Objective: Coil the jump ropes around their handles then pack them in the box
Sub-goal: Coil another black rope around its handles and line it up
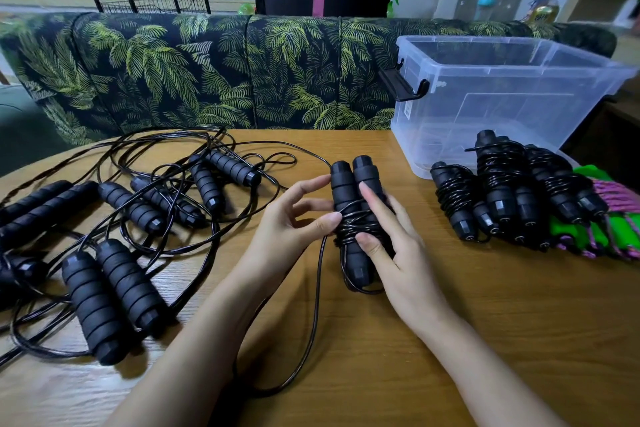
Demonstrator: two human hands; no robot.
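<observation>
The right hand (391, 246) grips a pair of handles (353, 184), black ribbed foam cylinders with hard faceted end caps. They are held side by side and upright above the tabletop (381, 374), whose surface is warm wood grain. The thumb presses the front, the index finger lies straight along one handle, and the other fingers curl round behind. A thin glossy black cord (351, 229) is wound in tight, uneven turns round the middle of the pair. Its loose tail (317, 305) drops from the coil and loops down between the two forearms. The left hand (294, 218) is relaxed and only lightly bent, with its thumb tip on the coil and its index fingertip against the side of the nearer handle; it closes round nothing I can see. Left of that hand lies a tangle of uncoiled ropes (110, 291), their fat foam handles scattered among slack loops of cord. Right of the right hand lie coiled bundles (502, 184) of the same black kind, leaning on one another, and past them sit braided green and pink ropes (609, 218). Beyond the right hand stands the box (450, 42), a clear, smooth-walled rectangular plastic tub with a black clip latch (405, 87).
</observation>
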